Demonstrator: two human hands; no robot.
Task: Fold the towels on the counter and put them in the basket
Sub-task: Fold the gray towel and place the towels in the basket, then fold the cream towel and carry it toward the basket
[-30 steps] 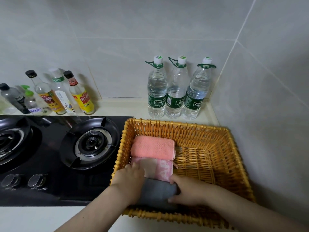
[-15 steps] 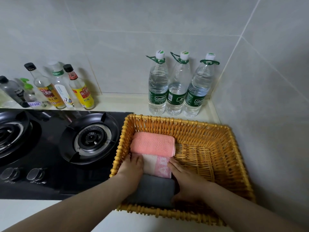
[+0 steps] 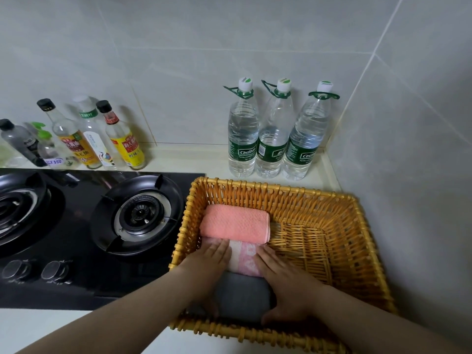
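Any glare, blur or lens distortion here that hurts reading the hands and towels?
Head view: soft even light, no hard shadows; wide-angle bending leans the water bottles and sauce bottles outward; the hob glass carries faint reflections only; left hand, right hand and the towels in the basket read sharp; forearms at the bottom edge look softer.

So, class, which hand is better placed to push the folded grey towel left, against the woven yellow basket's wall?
Probably right. The right hand rests on the right end of the folded grey towel, bare wicker beside it. The left hand covers its left end, by the woven yellow basket wall, blocking.
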